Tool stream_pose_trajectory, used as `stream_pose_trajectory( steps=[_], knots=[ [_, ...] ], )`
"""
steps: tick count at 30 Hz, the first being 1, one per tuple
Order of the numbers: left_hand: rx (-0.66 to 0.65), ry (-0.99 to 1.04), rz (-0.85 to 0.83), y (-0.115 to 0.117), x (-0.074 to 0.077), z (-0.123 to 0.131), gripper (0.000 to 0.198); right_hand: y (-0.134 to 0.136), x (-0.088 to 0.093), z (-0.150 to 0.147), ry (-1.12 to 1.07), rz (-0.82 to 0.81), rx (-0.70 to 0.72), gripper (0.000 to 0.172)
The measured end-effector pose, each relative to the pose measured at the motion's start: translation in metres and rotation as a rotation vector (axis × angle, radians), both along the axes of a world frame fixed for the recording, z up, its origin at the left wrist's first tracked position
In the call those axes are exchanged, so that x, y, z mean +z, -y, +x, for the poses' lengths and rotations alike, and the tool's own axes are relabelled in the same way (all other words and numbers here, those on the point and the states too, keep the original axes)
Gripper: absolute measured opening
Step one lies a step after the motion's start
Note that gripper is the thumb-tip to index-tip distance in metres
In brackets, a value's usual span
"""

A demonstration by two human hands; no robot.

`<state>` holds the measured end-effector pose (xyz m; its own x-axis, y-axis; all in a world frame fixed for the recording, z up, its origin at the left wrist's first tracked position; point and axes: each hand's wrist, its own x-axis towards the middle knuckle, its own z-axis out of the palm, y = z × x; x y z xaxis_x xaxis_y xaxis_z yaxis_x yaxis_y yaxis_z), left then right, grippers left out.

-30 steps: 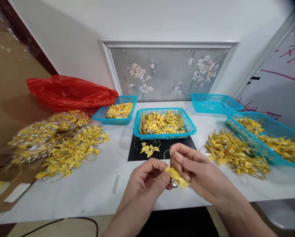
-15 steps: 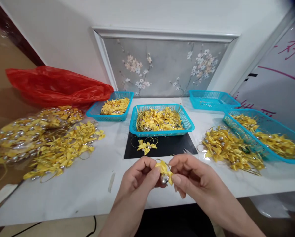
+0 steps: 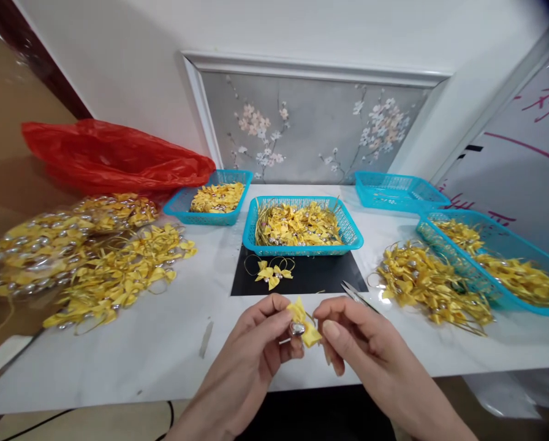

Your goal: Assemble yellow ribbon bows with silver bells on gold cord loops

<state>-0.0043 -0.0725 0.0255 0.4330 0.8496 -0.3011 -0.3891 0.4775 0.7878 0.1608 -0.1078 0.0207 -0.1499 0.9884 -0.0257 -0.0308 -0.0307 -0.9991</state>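
Note:
My left hand (image 3: 268,334) pinches a yellow ribbon bow (image 3: 310,334) with a shiny silver bead (image 3: 297,329) at its middle, just above the front part of the table. Close by on the right is my right hand (image 3: 355,334), its fingers loosely curled and thumb and forefinger slightly apart, beside the bow's edge. A bit of gold cord shows between the hands. Beyond them, a few more yellow bows (image 3: 273,274) with cord loops lie on a black mat (image 3: 311,275). Scissors (image 3: 353,291) lie at the mat's right corner, partly hidden behind my right hand.
A blue basket (image 3: 302,250) full of bows stands behind the mat. Other blue baskets stand at back left (image 3: 201,218), back right (image 3: 401,199) and right (image 3: 490,269). Loose bow piles lie left (image 3: 118,275) and right (image 3: 433,285). A red plastic bag (image 3: 113,156) sits at back left.
The bow has turned in my left hand, its bead now further left. My right thumb has come away from the bow's edge. More of the scissors shows.

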Motion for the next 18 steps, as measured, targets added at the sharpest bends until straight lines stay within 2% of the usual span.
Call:
stream_pose_trajectory(
  steps=[5, 10, 14, 18],
  knots=[
    [-0.044, -0.029, 0.087, 0.003, 0.001, 0.001, 0.018, 0.000, -0.004, -0.003, -0.017, -0.078, 0.009, 0.022],
    [-0.045, -0.124, 0.265, 0.007, 0.000, 0.003, 0.022, 0.000, -0.007, -0.011, -0.116, -0.078, -0.143, 0.031],
    [-0.008, -0.260, 0.311, 0.008, -0.005, 0.007, 0.015, 0.003, -0.009, -0.017, -0.122, -0.040, -0.213, 0.031],
    [0.025, -0.235, 0.327, 0.010, -0.009, 0.010, 0.016, 0.008, -0.014, -0.018, -0.007, 0.069, -0.239, 0.027]
  ],
)
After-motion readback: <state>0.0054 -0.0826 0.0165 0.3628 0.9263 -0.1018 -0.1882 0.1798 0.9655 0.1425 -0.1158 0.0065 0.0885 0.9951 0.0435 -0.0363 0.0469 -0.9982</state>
